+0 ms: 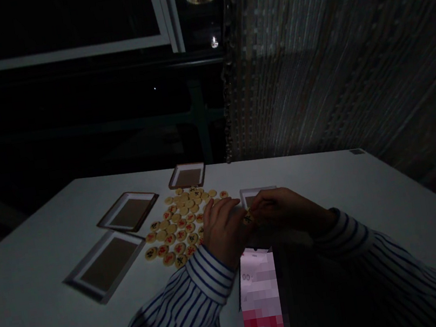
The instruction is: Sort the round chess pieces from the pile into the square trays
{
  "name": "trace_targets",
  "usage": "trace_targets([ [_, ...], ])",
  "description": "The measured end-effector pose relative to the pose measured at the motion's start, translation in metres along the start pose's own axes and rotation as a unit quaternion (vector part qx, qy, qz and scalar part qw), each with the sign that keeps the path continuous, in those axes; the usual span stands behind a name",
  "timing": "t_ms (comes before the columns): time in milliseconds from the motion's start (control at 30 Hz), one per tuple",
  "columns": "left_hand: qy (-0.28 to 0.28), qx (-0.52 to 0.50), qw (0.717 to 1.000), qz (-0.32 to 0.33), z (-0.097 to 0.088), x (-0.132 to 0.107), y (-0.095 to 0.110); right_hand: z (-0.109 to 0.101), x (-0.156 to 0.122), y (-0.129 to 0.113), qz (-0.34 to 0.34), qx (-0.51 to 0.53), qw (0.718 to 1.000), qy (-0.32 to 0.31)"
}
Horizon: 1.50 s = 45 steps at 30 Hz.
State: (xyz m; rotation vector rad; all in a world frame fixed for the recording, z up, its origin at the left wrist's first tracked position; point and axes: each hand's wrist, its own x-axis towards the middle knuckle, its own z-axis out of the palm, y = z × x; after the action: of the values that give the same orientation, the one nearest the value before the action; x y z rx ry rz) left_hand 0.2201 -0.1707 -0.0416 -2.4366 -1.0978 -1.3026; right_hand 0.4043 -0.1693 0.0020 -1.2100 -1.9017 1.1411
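Several round pale game discs [178, 225] with red or black characters lie spread on a white table [41, 299]. My left hand [224, 227] rests at the right edge of that spread, fingers curled toward my right hand. My right hand [280, 209] is closed in a pinch on one disc [248, 217], held between both hands just above the table. A small tray [256, 194] lies partly hidden behind my hands. Both sleeves are white with blue stripes.
Three shallow brown-lined trays with pale rims lie left and behind the discs: near left [106, 265], middle [129, 211], far [187, 176]. A lit phone screen [258, 294] sits under my wrists. A beaded curtain [327, 48] hangs behind the table on the right.
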Motion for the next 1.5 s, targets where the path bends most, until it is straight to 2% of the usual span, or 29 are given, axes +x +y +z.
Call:
trace_targets([
  [333,-0.02,-0.002,1.0,0.006,0.003,-0.003,-0.002,0.0,0.0,-0.005,-0.004,-0.051,0.999,0.005],
  [500,-0.011,-0.017,1.0,0.015,0.006,-0.004,-0.005,0.001,-0.001,-0.006,-0.006,-0.034,0.999,-0.001],
  [700,-0.027,-0.078,0.996,-0.045,0.006,-0.003,-0.003,0.002,0.0,-0.006,0.028,0.028,0.999,0.018],
  [833,-0.022,-0.153,0.982,-0.108,0.008,-0.003,0.0,0.001,0.002,-0.005,0.034,0.02,0.998,0.046],
  [967,-0.042,-0.25,0.943,-0.216,0.009,-0.004,0.005,0.001,0.002,-0.007,0.027,0.016,0.997,0.065],
  [1167,-0.032,-0.435,0.831,-0.345,0.008,0.002,0.013,0.001,0.002,-0.008,0.022,0.008,0.997,0.069],
  [1300,-0.019,-0.495,0.771,-0.4,0.009,0.004,0.014,0.002,0.002,-0.01,0.016,-0.007,0.997,0.069],
  [1400,-0.012,-0.51,0.755,-0.413,0.009,0.004,0.014,0.002,0.002,-0.011,0.02,-0.006,0.998,0.065],
  [1500,-0.01,-0.5,0.763,-0.41,0.007,0.005,0.014,0.002,0.001,-0.012,0.02,0.005,0.998,0.053],
])
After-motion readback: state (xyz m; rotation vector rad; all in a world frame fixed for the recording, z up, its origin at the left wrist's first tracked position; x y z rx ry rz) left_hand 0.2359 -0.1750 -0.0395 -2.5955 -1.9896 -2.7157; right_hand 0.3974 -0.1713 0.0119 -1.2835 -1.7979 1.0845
